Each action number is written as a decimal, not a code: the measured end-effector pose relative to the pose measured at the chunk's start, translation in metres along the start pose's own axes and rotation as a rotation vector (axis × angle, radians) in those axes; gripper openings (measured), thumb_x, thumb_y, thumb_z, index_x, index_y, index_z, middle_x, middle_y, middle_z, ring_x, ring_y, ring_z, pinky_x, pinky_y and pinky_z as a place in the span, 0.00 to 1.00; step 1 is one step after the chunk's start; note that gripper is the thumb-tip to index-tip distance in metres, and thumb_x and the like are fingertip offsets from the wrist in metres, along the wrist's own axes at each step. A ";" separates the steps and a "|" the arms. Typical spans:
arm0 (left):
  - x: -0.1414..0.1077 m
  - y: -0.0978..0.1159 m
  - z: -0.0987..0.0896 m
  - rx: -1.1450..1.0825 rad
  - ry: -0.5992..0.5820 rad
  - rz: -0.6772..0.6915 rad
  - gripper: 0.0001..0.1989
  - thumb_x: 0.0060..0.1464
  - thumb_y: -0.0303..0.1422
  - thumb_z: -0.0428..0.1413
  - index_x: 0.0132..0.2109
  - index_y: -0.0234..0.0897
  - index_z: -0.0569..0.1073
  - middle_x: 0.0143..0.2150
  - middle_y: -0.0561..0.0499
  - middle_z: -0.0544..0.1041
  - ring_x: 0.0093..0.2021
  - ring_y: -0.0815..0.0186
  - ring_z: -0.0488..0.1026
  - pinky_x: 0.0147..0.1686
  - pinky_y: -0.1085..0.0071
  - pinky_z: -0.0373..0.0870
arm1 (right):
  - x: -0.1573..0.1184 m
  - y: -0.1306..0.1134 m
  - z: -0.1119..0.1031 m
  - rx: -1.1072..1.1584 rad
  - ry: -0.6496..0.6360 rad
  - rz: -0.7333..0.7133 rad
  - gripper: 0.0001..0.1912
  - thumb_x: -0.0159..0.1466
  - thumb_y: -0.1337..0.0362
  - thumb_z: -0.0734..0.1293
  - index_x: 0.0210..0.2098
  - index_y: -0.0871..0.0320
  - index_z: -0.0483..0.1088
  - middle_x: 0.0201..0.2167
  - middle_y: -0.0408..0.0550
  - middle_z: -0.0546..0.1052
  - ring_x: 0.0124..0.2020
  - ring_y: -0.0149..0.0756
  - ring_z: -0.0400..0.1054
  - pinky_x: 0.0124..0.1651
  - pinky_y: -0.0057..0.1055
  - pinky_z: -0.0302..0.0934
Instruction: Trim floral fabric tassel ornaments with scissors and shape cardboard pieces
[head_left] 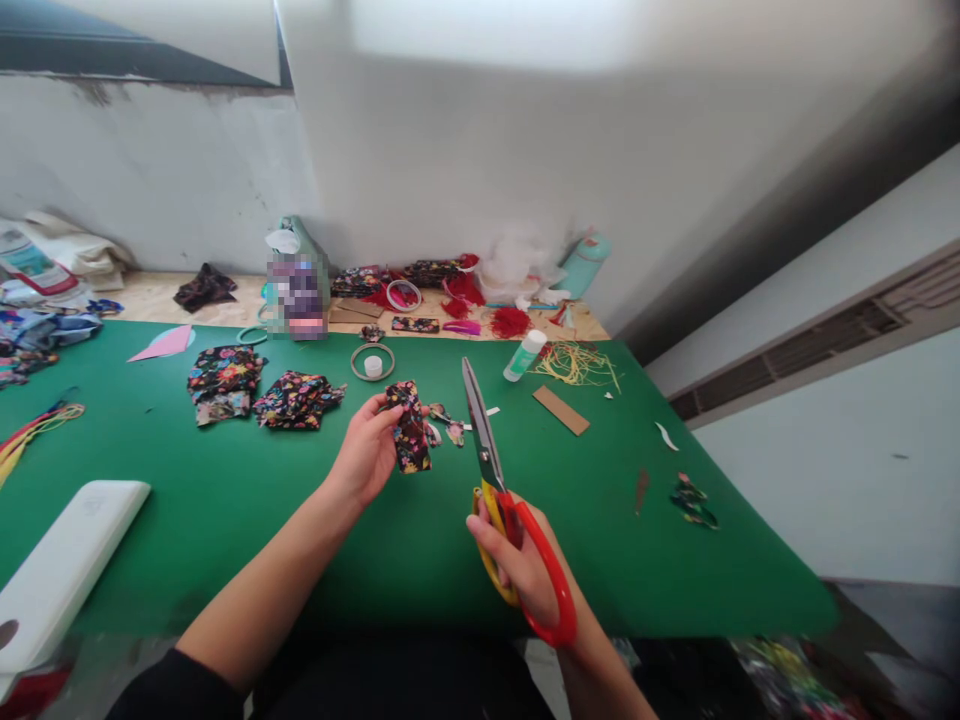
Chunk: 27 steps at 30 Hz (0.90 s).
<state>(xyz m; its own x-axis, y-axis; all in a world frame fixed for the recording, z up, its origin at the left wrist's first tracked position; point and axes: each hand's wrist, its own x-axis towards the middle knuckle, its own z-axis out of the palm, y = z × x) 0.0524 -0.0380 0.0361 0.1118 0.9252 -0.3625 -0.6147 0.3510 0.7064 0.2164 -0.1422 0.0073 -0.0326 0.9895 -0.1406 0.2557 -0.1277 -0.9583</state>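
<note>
Between the thumb and fingers of my left hand (367, 450) is a small rectangular piece of black floral fabric (411, 430), held above the green tabletop. My right hand (521, 560) grips a pair of scissors (487, 450) with one red and one yellow handle. Their blades point away from me and look closed or nearly so, apart from the fabric. Small floral scraps (454, 432) lie on the table just behind the held piece. To the left rest two heaps of similar floral fabric, one (225, 380) beside the other (296, 402).
A glue stick (525, 356), yellow cords (577, 365) and a cardboard strip (561, 410) lie at the right. A ring (373, 362) surrounds a small white cap. A long white device (71, 570) sits at left front. Red tassels (510, 321) lie along the wall.
</note>
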 end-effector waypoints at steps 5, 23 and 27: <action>0.000 0.000 -0.001 0.009 -0.010 0.012 0.11 0.43 0.21 0.56 0.36 0.34 0.65 0.28 0.48 0.76 0.29 0.66 0.75 0.29 0.72 0.71 | 0.000 0.001 -0.001 -0.003 -0.013 -0.002 0.17 0.61 0.50 0.64 0.26 0.56 0.59 0.13 0.33 0.57 0.13 0.23 0.50 0.18 0.24 0.47; 0.003 -0.010 -0.009 0.214 -0.031 0.202 0.18 0.35 0.38 0.67 0.33 0.34 0.73 0.29 0.54 0.76 0.30 0.74 0.70 0.31 0.79 0.65 | 0.000 0.006 -0.003 -0.013 -0.037 -0.011 0.16 0.61 0.51 0.63 0.27 0.56 0.59 0.14 0.33 0.58 0.13 0.22 0.50 0.18 0.23 0.47; 0.001 -0.010 -0.007 0.224 -0.040 0.190 0.16 0.36 0.37 0.67 0.32 0.34 0.72 0.26 0.56 0.73 0.24 0.77 0.65 0.22 0.81 0.59 | 0.000 0.008 -0.003 -0.003 -0.039 -0.003 0.16 0.61 0.51 0.63 0.27 0.56 0.59 0.14 0.33 0.57 0.13 0.23 0.50 0.18 0.24 0.47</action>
<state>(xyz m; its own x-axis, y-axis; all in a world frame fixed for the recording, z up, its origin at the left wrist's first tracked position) 0.0530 -0.0422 0.0241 0.0450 0.9807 -0.1901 -0.4407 0.1903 0.8772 0.2214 -0.1431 0.0005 -0.0714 0.9866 -0.1469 0.2580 -0.1240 -0.9582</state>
